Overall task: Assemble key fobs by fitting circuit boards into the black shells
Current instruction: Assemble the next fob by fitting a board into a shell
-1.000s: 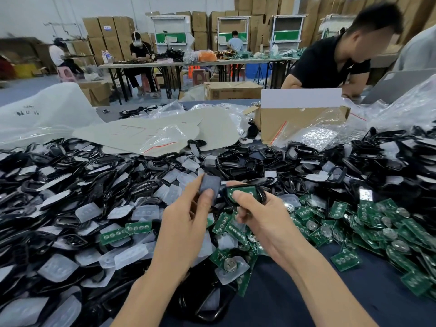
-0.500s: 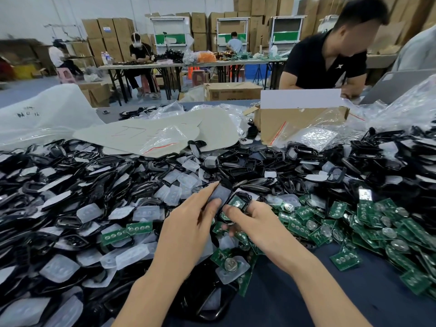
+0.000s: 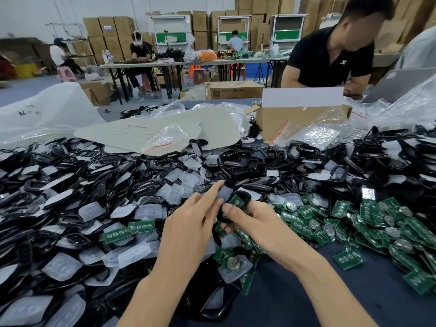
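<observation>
Green circuit boards (image 3: 368, 223) beside hands

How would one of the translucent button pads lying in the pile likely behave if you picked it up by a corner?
A translucent button pad looks thin and rubbery, so it would probably flop or bend rather than stay flat. It seems light for its size, since pads rest on top of the black shells without sinking. Being flat, it is unlikely to roll.
</observation>
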{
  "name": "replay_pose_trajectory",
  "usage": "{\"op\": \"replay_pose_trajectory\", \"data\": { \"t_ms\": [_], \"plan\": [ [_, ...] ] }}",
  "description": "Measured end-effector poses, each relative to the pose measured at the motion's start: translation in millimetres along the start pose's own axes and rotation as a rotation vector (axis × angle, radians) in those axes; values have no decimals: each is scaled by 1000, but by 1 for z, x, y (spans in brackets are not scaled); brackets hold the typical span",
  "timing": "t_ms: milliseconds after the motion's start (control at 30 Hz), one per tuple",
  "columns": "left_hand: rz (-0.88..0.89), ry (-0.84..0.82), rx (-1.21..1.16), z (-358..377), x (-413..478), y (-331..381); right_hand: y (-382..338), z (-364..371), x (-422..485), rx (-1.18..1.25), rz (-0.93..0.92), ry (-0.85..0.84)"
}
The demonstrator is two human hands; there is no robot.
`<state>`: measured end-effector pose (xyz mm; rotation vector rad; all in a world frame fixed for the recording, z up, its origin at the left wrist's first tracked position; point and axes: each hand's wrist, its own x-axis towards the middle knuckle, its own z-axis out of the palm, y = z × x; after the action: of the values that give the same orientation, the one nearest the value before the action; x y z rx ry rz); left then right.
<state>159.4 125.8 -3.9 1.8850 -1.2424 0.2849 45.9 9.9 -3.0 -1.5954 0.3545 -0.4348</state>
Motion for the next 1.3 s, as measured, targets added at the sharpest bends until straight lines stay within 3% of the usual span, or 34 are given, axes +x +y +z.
{"op": "replay_pose_trajectory", "data": {
  "t_ms": [200, 433, 900, 1067, 1300],
  "plan": [
    [0, -13, -4, 0, -1, -1, 2, -1, 0, 43, 19, -36],
    [18, -130, 67, 1, -5, -2, 7, 4, 4, 21, -3, 59],
    [101, -259, -55, 1, -6, -9, 8, 5, 5, 11, -18, 121],
    [130, -195, -10, 2, -6, -7, 10, 9, 6, 63, 9, 176],
    [220, 61, 88, 11, -3, 0, 6, 15, 7, 335, 33, 224]
  ]
}}
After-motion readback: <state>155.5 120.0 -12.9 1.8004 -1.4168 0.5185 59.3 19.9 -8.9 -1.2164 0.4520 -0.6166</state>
